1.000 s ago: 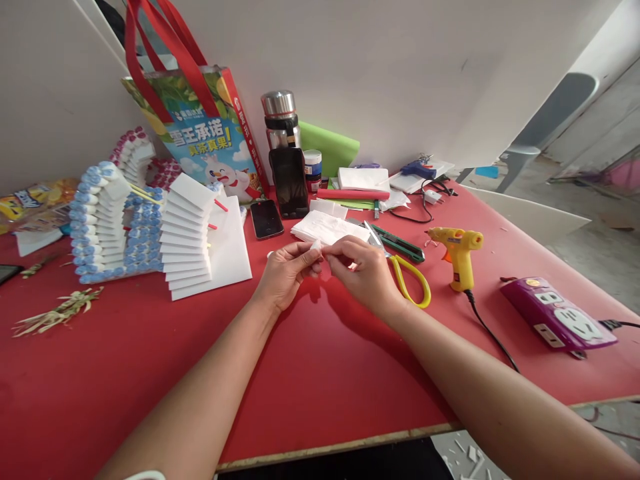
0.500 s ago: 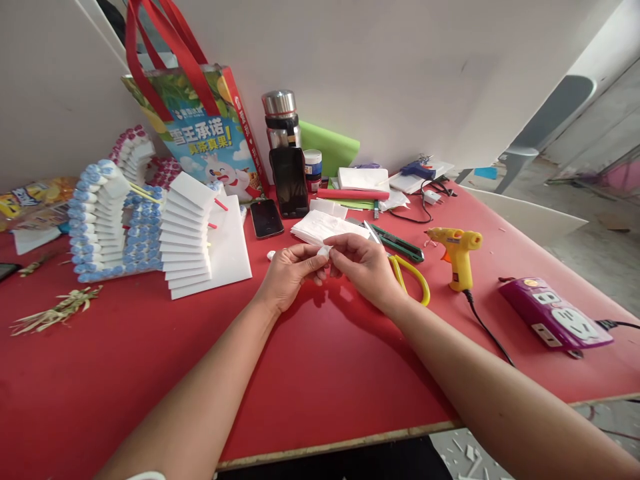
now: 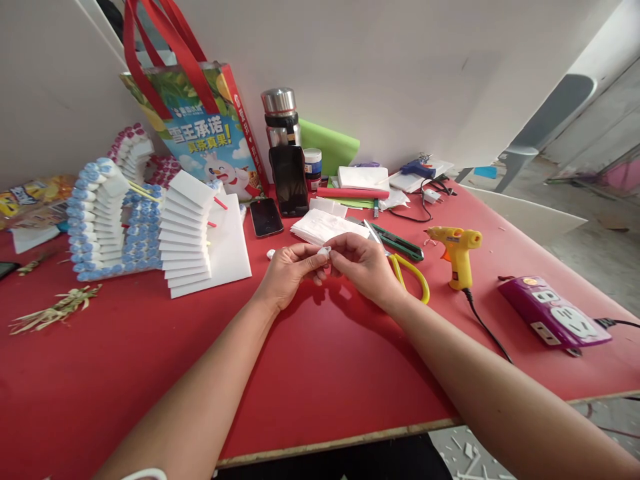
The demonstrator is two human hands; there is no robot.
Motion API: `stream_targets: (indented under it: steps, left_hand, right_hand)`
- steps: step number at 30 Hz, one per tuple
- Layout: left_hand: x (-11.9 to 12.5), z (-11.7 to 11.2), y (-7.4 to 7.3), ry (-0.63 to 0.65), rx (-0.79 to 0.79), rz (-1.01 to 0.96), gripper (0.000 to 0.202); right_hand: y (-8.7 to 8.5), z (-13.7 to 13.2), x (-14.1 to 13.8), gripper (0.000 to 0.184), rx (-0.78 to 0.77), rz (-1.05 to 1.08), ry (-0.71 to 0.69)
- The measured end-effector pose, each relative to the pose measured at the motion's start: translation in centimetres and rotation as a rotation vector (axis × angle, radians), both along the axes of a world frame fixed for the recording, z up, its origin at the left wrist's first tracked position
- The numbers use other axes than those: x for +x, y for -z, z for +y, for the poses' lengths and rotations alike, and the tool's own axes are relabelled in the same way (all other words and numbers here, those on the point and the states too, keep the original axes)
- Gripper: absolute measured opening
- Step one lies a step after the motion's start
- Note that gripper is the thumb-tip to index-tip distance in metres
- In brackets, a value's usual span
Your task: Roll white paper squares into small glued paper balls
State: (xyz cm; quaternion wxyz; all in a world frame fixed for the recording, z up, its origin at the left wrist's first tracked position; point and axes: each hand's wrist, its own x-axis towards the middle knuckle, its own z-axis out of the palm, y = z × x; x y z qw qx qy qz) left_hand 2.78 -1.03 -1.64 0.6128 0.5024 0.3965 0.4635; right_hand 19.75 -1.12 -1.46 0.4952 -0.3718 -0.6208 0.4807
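Observation:
Between my fingertips is a small crumpled piece of white tissue paper (image 3: 324, 251). My left hand (image 3: 290, 273) pinches it from the left, thumb on top. My right hand (image 3: 364, 268) grips its other side with thumb and forefinger. Both hands hover over the red table (image 3: 310, 387), nearly touching each other. Just behind them lies a stack of white tissue sheets (image 3: 325, 227). A small white wad (image 3: 271, 254) rests by my left hand. Scissors with yellow handles (image 3: 413, 277) lie partly hidden behind my right hand.
At left stand a stepped white foam model (image 3: 187, 233) and a blue-and-white model (image 3: 100, 220). A yellow glue gun (image 3: 457, 250) and purple power strip (image 3: 555, 313) lie at right. Behind are phones (image 3: 289, 180), a steel flask (image 3: 279, 103), a green cutter (image 3: 397, 241) and a shopping bag (image 3: 210, 133).
The white tissue between my fingers looks slightly more bunched up. Both hands stay in nearly the same place, and the view has shifted very slightly.

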Motion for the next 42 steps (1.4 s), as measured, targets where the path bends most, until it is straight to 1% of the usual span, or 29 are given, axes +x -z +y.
stream_targets:
  steps: [7, 13, 19, 24, 30, 36, 42]
  left_hand:
    - [0.00, 0.03, -0.01, 0.018, 0.015, -0.025, 0.026]
    - [0.03, 0.04, 0.02, 0.020, 0.011, -0.032, 0.025]
    - [0.06, 0.14, 0.09, 0.018, -0.009, -0.051, 0.026]
    - [0.11, 0.13, 0.11, 0.013, -0.009, -0.052, 0.027]
    - [0.13, 0.15, 0.13, 0.019, 0.000, -0.063, 0.024]
    - [0.20, 0.14, 0.09, -0.004, -0.003, -0.057, 0.026]
    - [0.16, 0.18, 0.29, -0.029, 0.012, -0.049, 0.027]
  right_hand:
    - [-0.04, -0.10, -0.12, 0.010, 0.006, 0.039, -0.006]
    - [-0.11, -0.20, -0.05, 0.011, 0.034, -0.008, 0.032]
    - [-0.05, -0.29, -0.17, 0.008, 0.054, 0.012, 0.031]
    - [-0.08, -0.38, -0.30, 0.010, 0.064, -0.029, 0.074]
    - [0.27, -0.36, -0.45, 0.011, 0.066, -0.041, 0.133]
    - [0.47, -0.33, -0.46, 0.016, 0.041, -0.047, 0.136]
    - [0.29, -0.53, -0.46, 0.015, 0.060, -0.023, 0.111]
